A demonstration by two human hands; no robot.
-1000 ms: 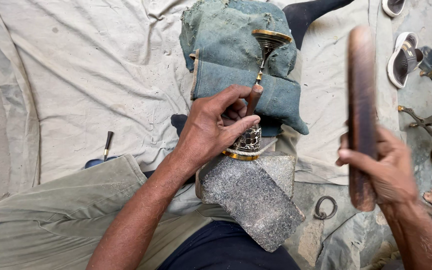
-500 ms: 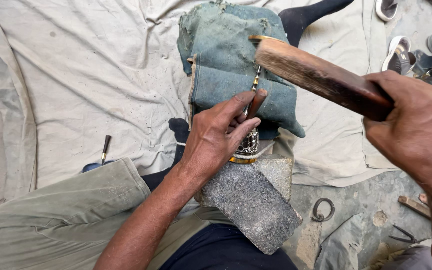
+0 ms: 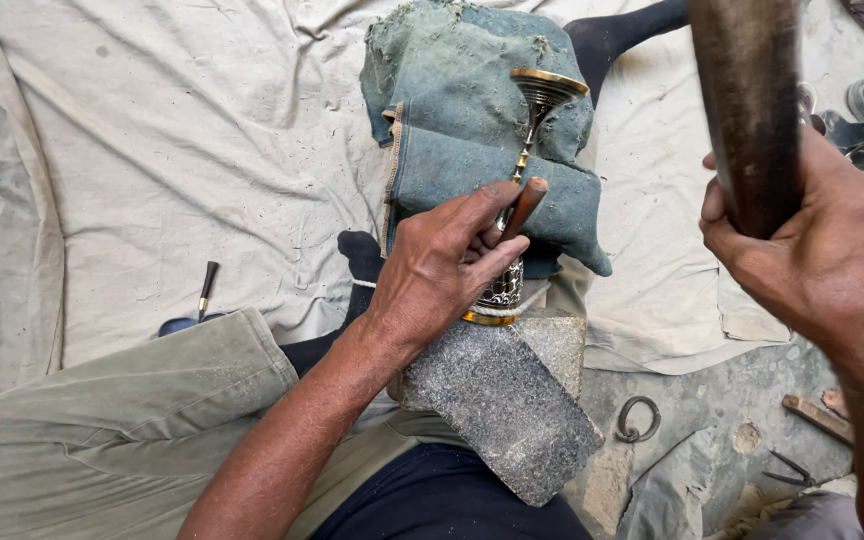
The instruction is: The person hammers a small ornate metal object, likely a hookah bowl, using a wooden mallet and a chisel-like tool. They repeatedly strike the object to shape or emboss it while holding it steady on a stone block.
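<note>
Brown wooden-handled punch (image 3: 524, 208) pinched in your left hand (image 3: 447, 262) fingers over the engraved metal goblet (image 3: 512, 230), your right hand (image 3: 817, 240) clenched round the dark wooden mallet (image 3: 747, 105).

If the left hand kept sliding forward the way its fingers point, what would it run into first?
Probably the folded blue-green cloth padding the metal goblet. The left hand points up and right along the goblet's stem, holding a thin punch; depth is unclear.

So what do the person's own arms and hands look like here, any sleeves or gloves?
Both forearms are bare, with no sleeves in view. The left hand and right hand wear no gloves, rings or watch. Veins and tendons stand out, and the fingers look dusty.
</note>
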